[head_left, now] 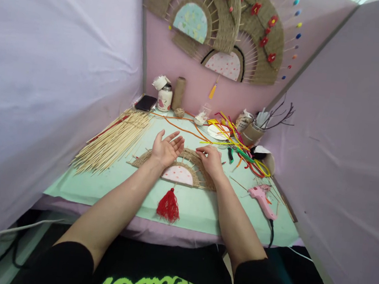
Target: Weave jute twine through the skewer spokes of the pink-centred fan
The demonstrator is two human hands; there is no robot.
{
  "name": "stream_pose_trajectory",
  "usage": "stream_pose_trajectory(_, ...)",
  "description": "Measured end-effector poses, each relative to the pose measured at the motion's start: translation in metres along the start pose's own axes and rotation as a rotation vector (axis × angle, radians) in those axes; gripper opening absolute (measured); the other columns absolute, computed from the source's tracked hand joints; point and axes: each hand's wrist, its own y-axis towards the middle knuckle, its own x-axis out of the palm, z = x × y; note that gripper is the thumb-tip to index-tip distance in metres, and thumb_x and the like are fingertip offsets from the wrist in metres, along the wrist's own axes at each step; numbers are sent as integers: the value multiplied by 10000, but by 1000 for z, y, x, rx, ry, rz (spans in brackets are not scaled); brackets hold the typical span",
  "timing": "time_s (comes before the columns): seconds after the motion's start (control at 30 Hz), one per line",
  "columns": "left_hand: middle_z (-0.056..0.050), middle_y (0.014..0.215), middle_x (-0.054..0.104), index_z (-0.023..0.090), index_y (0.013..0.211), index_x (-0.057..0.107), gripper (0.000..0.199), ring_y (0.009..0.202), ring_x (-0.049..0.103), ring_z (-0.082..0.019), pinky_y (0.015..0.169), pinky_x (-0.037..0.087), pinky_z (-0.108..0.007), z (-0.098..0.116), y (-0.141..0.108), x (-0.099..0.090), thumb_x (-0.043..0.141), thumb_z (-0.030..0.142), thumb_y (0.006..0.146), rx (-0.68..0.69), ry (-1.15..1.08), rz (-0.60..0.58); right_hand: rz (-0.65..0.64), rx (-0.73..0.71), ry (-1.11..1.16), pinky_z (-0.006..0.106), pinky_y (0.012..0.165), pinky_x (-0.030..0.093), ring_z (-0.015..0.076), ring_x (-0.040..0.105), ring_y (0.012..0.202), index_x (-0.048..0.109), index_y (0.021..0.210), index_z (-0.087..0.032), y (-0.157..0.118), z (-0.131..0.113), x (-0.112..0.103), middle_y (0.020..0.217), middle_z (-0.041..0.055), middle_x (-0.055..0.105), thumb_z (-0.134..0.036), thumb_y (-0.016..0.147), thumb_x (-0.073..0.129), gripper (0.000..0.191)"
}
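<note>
A half-round fan of brown twine and thin sticks lies on the green tabletop, with a white, pink-dotted half circle (178, 174) at its centre. From its lower edge a red tassel (169, 206) hangs toward the table's front. My left hand (168, 149) is palm up over the fan's upper left part, fingers spread, holding nothing. At the fan's upper right, my right hand (210, 158) has thumb and forefinger brought together; whatever may be between the fingertips is too small to make out. My right wrist hides part of the fan's right side.
Thin sticks (113, 138) lie in a pile at the left, near a black phone (145, 103). Behind are a jar (164, 98) and a twine roll (178, 93). Colourful pipe cleaners (234, 133) spread at the back right. A pink glue gun (263, 202) rests at the right on the green table (198, 217).
</note>
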Motion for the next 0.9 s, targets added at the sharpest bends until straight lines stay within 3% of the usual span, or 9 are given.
stream_pose_trajectory(0.4, -76, 746, 607, 110, 983, 607, 394, 675, 613, -152, 622, 501, -265, 1, -1, -1, 460, 420, 789, -7, -10, -3, -3, 65, -112, 349, 799, 301, 211, 528, 946, 692, 867, -249, -3, 8, -1, 940, 37, 668, -289, 842, 511, 187)
stream_pose_trajectory(0.9, -67, 715, 604, 106, 965, 606, 368, 637, 601, -139, 592, 493, -250, 4, -1, -1, 456, 388, 782, -5, -30, -8, -70, 65, -183, 343, 768, 282, 212, 517, 933, 694, 868, -250, -3, 0, 5, 921, 39, 666, -279, 833, 527, 173)
